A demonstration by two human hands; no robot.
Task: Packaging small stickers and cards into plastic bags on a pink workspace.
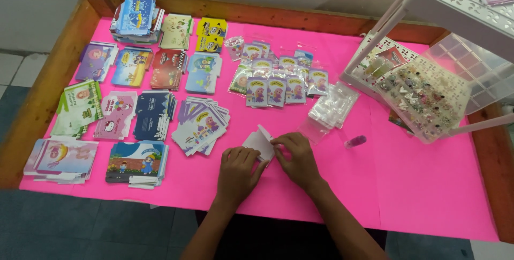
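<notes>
Head view | white folded card (pixel 259 143), small, flap raised | left hand (pixel 237 174) and right hand (pixel 299 155) both pinch it

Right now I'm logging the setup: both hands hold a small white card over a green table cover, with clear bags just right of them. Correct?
Not quite. The head view shows the cover is pink, not green. Both hands, left and right, do hold the white card, with clear bags to the right.
</notes>
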